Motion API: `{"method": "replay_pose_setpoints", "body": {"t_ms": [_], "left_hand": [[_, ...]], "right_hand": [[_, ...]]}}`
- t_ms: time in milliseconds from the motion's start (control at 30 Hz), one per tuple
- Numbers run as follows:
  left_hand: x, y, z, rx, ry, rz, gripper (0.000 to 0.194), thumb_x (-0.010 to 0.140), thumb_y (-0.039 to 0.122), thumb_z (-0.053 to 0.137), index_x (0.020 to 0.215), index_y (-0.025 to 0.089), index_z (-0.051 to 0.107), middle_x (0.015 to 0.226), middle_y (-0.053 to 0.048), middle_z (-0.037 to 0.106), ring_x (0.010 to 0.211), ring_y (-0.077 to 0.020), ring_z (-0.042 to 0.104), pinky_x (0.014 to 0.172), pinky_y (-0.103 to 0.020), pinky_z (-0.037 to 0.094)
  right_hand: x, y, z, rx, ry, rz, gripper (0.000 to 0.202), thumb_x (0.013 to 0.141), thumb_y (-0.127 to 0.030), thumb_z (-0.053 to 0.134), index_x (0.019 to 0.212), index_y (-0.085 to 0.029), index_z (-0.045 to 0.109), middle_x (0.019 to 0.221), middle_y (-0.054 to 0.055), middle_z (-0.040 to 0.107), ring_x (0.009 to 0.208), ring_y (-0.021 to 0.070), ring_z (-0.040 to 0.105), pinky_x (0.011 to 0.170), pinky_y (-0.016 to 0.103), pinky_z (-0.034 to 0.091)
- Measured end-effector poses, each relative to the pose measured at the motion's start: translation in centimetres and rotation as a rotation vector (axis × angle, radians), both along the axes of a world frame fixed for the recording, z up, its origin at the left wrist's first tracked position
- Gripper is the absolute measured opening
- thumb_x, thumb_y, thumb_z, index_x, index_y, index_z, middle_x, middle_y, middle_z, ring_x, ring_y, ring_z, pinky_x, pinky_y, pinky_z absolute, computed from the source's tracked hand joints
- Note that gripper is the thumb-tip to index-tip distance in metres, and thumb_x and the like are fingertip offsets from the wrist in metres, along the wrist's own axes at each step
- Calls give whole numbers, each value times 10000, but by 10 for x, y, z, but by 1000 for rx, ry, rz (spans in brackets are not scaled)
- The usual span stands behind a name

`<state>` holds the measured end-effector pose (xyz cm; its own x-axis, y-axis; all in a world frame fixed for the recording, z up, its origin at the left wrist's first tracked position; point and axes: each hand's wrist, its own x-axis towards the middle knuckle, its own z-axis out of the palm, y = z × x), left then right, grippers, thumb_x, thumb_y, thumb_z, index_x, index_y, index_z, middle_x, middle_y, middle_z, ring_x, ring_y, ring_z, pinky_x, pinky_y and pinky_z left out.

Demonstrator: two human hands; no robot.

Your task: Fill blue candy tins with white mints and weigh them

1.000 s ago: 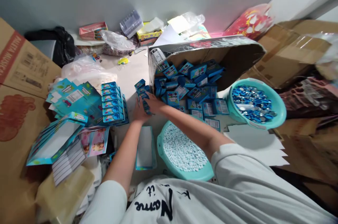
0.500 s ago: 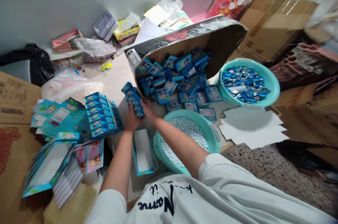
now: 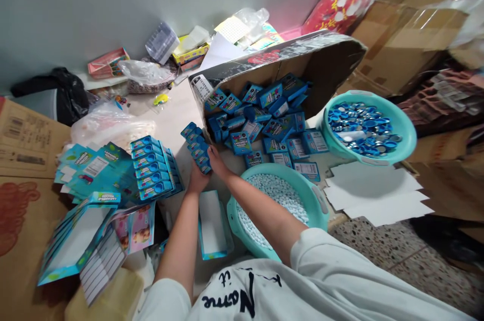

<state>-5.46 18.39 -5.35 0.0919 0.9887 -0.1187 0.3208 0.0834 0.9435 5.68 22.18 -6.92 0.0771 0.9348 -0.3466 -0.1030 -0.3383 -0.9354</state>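
A short row of small blue boxes (image 3: pixel 196 148) is gripped between my two hands above the table. My left hand (image 3: pixel 198 178) closes round its lower left side, and my right hand (image 3: pixel 217 161) presses its right side. Left of it stands a stack of similar blue boxes (image 3: pixel 151 167) in rows. Many loose blue boxes (image 3: pixel 242 143) lie in and before a tipped cardboard box (image 3: pixel 321 66). A white-lined blue tray (image 3: pixel 212 222) lies below my hands. Under my right forearm is a turquoise basin (image 3: pixel 319 205) of pale blue candies (image 3: pixel 272 190).
Another turquoise basin (image 3: pixel 408 134) at the right holds blue and silver lids. White cut card (image 3: pixel 378 192) lies below it. Flat blue cartons (image 3: pixel 94 165) and folded trays (image 3: pixel 75 235) are at the left, beside a large cardboard box (image 3: pixel 26 210).
The whole view has shifted, so things sit slightly lower and further right. Both hands still hold the row of boxes, with little change in grip.
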Motion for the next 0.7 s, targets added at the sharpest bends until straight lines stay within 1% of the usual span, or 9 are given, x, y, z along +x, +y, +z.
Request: {"method": "replay_pose_setpoints", "body": {"t_ms": [133, 200, 233, 300, 400, 467, 533, 600, 700], "left_hand": [[-5, -2, 10, -38, 33, 8, 564, 920, 317, 706, 1429, 183, 504, 1357, -127, 619, 1189, -270, 642, 1038, -524, 533], [-8, -10, 17, -76, 72, 29, 532, 916, 320, 710, 1396, 176, 531, 1308, -122, 639, 1141, -265, 657, 1001, -517, 551], [-10, -16, 21, -91, 93, 43, 575, 883, 301, 744, 1398, 172, 522, 1286, -126, 649, 1127, -269, 662, 994, -514, 553], [-14, -33, 35, -111, 130, 68, 745, 780, 238, 826, 1431, 174, 471, 1263, -141, 663, 1130, -289, 666, 1005, -505, 546], [-24, -68, 62, -119, 167, 81, 952, 679, 202, 882, 1491, 203, 385, 1297, -166, 652, 1179, -319, 653, 1031, -486, 527], [-32, -92, 80, -120, 182, 70, 998, 661, 218, 887, 1511, 220, 363, 1333, -173, 633, 1207, -333, 642, 1042, -486, 516], [-39, -114, 93, -117, 185, 46, 999, 647, 217, 883, 1508, 229, 376, 1362, -171, 618, 1236, -337, 630, 1060, -484, 503], [-43, -129, 97, -124, 175, 5, 954, 634, 216, 879, 1471, 226, 421, 1355, -163, 629, 1220, -325, 644, 1050, -470, 512], [-46, -141, 85, -163, 136, -73, 873, 616, 225, 884, 1389, 194, 480, 1264, -160, 686, 1107, -298, 702, 975, -440, 562]], "right_hand": [[-3, -10, 12, -26, 46, -13, 605, 946, -691, 436, 1348, -251, 540, 1371, 90, 618, 1327, 224, 546, 1158, 409, 407], [-6, -21, 24, -40, 79, -22, 639, 931, -711, 445, 1363, -249, 531, 1352, 93, 626, 1313, 242, 557, 1147, 426, 424], [-7, -27, 31, -40, 99, -27, 651, 926, -719, 447, 1368, -249, 528, 1343, 92, 630, 1308, 248, 561, 1141, 431, 432], [-9, -43, 47, -25, 143, -36, 653, 918, -725, 459, 1366, -254, 530, 1337, 79, 634, 1310, 250, 560, 1138, 423, 439], [-12, -75, 74, -8, 206, -40, 639, 917, -715, 485, 1371, -266, 508, 1356, 59, 619, 1299, 234, 568, 1125, 395, 454], [-13, -100, 89, -24, 232, -39, 642, 917, -719, 490, 1385, -279, 472, 1374, 57, 601, 1273, 228, 585, 1101, 390, 479], [-15, -125, 99, -55, 236, -36, 642, 925, -724, 473, 1398, -291, 435, 1375, 62, 592, 1248, 232, 601, 1072, 396, 505], [-16, -146, 102, -93, 208, -37, 635, 942, -707, 449, 1413, -285, 397, 1384, 79, 580, 1251, 241, 600, 1070, 410, 506], [-21, -165, 94, -161, 116, -42, 630, 952, -655, 452, 1424, -248, 365, 1397, 116, 566, 1285, 257, 576, 1103, 434, 472]]}}
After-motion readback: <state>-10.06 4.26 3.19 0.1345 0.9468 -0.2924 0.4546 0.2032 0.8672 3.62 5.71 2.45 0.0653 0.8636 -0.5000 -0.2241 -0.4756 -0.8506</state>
